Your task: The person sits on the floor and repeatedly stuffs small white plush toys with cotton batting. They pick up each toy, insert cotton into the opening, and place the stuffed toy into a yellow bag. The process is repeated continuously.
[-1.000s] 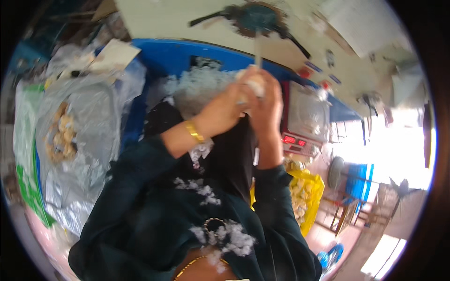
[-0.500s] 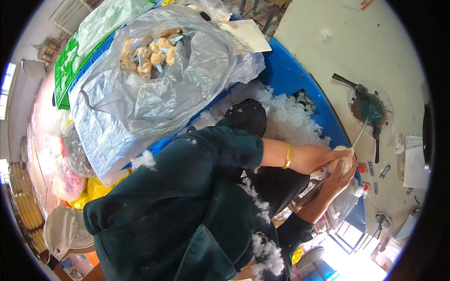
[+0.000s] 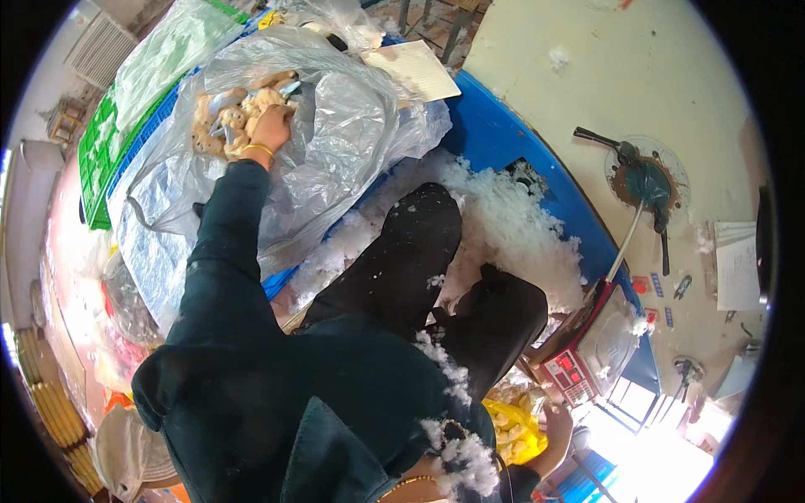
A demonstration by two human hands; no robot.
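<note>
Tabletop point(image 3: 537, 92): pale cream, filling the upper right;
Papers point(image 3: 737, 272): white sheets lying flat near the right edge of the view;
Small tool point(image 3: 683, 287): metal, near some blue strips point(image 3: 656, 286) and red pieces point(image 3: 641, 284);
Scale point(image 3: 597, 352): red-sided, its red display lit beside a keypad;
Ruled card point(image 3: 415, 70): cream, at the top, tilted;
Green crate point(image 3: 99, 159): plastic, at the left, partly covered by pale sheeting point(image 3: 163, 54);
Grille point(image 3: 101, 48): white and louvred, at the upper left;
Rolls point(image 3: 54, 411): yellowish, stacked at the lower left; exact kind unclear;
Seat point(image 3: 126, 448): round, pale cloth draped over it;
Blue object point(image 3: 587, 479): lower right, beside strong glare, too washed out to identify.
</note>
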